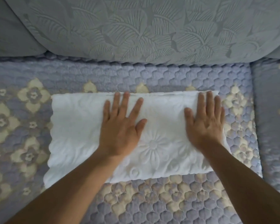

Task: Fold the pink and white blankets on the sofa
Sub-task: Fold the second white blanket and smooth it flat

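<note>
Flat left hand (120, 126) and right hand (205, 122) press white blanket (74, 135), lying lengthwise left-right.

Nothing readable here, honestly: no text, labels, brands or numbers on the white blanket (81, 126), the quilted sofa cover (152, 199) or the back cushion (136, 29).

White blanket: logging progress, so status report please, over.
Left hand and right hand open, pressing flat. White blanket folded on sofa seat. Pink blanket not visible. Nothing obstructing.
</note>
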`<move>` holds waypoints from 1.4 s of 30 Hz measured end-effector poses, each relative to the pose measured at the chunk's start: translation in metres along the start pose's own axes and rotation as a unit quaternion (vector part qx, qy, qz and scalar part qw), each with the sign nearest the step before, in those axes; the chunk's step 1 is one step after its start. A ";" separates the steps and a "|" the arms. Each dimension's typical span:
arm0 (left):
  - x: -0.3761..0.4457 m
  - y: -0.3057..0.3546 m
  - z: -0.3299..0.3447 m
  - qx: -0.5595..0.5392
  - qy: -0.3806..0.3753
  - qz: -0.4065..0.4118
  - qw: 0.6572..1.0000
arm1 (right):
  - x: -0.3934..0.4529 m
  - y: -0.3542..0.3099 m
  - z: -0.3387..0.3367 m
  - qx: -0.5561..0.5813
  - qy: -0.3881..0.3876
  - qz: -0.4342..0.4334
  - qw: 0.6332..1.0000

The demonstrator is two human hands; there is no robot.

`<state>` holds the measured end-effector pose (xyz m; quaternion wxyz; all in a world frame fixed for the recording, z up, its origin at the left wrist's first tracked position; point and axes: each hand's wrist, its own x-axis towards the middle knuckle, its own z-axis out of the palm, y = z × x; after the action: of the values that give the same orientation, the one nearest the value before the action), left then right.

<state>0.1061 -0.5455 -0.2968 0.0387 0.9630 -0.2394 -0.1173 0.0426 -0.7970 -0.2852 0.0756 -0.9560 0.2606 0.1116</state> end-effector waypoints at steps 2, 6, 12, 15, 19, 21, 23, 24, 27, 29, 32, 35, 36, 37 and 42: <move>0.004 -0.027 -0.002 0.001 0.002 -0.072 0.997 | 0.009 0.010 0.004 -0.001 0.012 -0.002 1.000; 0.008 -0.077 -0.009 -0.033 -0.028 -0.156 0.987 | 0.010 0.013 0.005 -0.014 0.009 0.003 1.000; -0.014 -0.085 -0.043 -0.071 0.060 -0.142 0.986 | -0.042 -0.088 -0.032 0.230 0.078 -0.100 0.965; -0.061 -0.101 -0.042 -0.126 0.116 -0.264 0.949 | -0.076 -0.150 -0.023 0.475 -0.028 -0.103 0.874; -0.109 -0.120 -0.033 -0.379 0.063 -0.386 0.839 | -0.060 -0.169 0.006 0.530 -0.060 -0.022 0.845; -0.116 -0.124 -0.032 -0.408 0.022 -0.389 0.826 | -0.054 -0.165 0.019 0.510 -0.050 -0.035 0.858; -0.115 -0.129 -0.036 -0.460 -0.017 -0.392 0.797 | -0.054 -0.164 0.021 0.506 -0.047 -0.044 0.860; -0.111 -0.133 -0.041 -0.502 -0.040 -0.400 0.766 | -0.056 -0.164 0.018 0.516 -0.040 -0.047 0.855; -0.103 -0.140 -0.068 -0.673 -0.132 -0.391 0.614 | -0.074 -0.163 -0.001 0.538 -0.015 -0.072 0.840; -0.101 -0.130 -0.094 -0.733 -0.151 -0.350 0.564 | -0.085 -0.156 -0.019 0.573 -0.053 -0.042 0.817; -0.092 -0.090 -0.132 -0.773 -0.124 -0.261 0.565 | -0.082 -0.129 -0.057 0.711 -0.179 0.100 0.673; -0.072 -0.022 -0.161 -0.731 -0.121 -0.165 0.651 | -0.072 -0.090 -0.101 0.762 -0.259 0.125 0.580; -0.063 0.006 -0.163 -0.698 -0.128 -0.141 0.691 | -0.070 -0.078 -0.114 0.763 -0.276 0.105 0.575; -0.053 0.033 -0.163 -0.673 -0.148 -0.120 0.715 | -0.066 -0.066 -0.125 0.754 -0.285 0.088 0.585; -0.021 0.134 -0.129 -0.613 -0.259 -0.040 0.745 | -0.040 -0.007 -0.132 0.580 -0.152 0.064 0.798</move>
<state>0.0587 -0.6512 -0.1497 0.5530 0.6731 -0.0778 -0.4849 0.0358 -0.7991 -0.1472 0.6469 -0.6854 0.3226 0.0880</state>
